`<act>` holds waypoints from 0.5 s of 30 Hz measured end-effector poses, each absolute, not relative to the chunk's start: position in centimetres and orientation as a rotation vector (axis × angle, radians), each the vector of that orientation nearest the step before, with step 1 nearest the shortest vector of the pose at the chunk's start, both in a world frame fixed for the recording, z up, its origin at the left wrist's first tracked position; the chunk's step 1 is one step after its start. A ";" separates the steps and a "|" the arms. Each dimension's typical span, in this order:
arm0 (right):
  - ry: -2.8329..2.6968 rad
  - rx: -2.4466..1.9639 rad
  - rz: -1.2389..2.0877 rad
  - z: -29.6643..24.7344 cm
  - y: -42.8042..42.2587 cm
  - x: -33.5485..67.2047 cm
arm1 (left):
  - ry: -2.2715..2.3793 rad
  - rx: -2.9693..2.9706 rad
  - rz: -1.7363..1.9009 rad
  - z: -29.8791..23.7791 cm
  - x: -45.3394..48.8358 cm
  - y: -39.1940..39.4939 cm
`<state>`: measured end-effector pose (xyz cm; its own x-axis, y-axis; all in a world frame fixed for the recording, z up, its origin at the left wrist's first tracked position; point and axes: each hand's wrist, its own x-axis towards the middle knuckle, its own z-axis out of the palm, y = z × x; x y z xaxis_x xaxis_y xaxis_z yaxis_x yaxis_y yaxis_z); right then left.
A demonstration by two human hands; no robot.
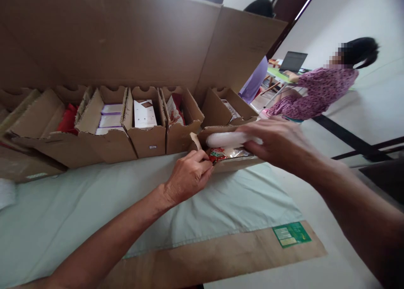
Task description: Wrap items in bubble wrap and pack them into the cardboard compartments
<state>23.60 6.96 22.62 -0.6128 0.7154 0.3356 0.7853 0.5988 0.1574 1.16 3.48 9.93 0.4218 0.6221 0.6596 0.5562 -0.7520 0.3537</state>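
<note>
Nearest to me, a brown cardboard sheet [221, 255] is lying on the pale green cloth [94, 205] of the table. Behind it, a row of open boxes [107, 141] is standing with red and white packs inside. My left hand [189, 177] is pinching narrow at the corner of a small box [235, 165], touching a red packet [217, 155]; I cannot tell which one it is gripping. My right hand [279, 141] is holding a white packet [225, 139] just above this box. At the far right, a person [315, 91] is sitting at a laptop [293, 61].
</note>
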 end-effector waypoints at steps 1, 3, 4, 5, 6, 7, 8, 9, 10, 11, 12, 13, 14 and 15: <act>-2.699 -1.193 -0.475 22.2 7.5 23.1 | 1.076 2.584 1.249 9.9 1.2 3.6; -2.866 -1.176 -0.510 21.5 8.8 22.1 | 1.083 2.601 1.242 9.9 1.2 3.8; -2.918 -1.177 -0.524 21.2 9.5 21.6 | 1.088 2.608 1.242 9.9 1.3 3.8; -2.955 -1.163 -0.542 20.9 10.1 21.1 | 1.097 2.612 1.243 9.9 1.4 3.9; -2.987 -1.131 -0.558 20.7 10.6 20.7 | 1.105 2.614 1.244 9.9 1.4 3.9; -3.023 -1.077 -0.566 20.5 11.2 20.3 | 1.111 2.617 1.241 9.9 1.5 3.9; -3.063 -1.006 -0.563 20.3 11.7 20.0 | 1.114 2.621 1.235 9.9 1.5 3.9; -3.104 -0.923 -0.550 20.1 12.2 19.8 | 1.113 2.624 1.230 9.9 1.5 3.9; -3.148 -0.841 -0.530 20.0 12.6 19.6 | 1.109 2.625 1.227 9.8 1.5 4.0; -3.190 -0.778 -0.505 19.8 13.0 19.6 | 1.106 2.622 1.230 9.8 1.5 4.0; -3.231 -0.745 -0.478 19.7 13.3 19.7 | 1.104 2.614 1.239 9.7 1.5 4.1; -3.269 -0.752 -0.455 19.6 13.5 19.8 | 1.103 2.603 1.249 9.7 1.5 4.2; -3.303 -0.796 -0.445 19.5 13.7 19.9 | 1.101 2.594 1.257 9.6 1.4 4.2; -3.325 -0.871 -0.456 19.5 13.7 20.1 | 1.099 2.590 1.257 9.6 1.4 4.3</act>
<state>20.08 13.72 19.51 -0.8244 0.5112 -0.2428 0.4270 0.8434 0.3260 1.43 4.28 9.63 0.4133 0.6235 0.6637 0.5746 -0.7440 0.3410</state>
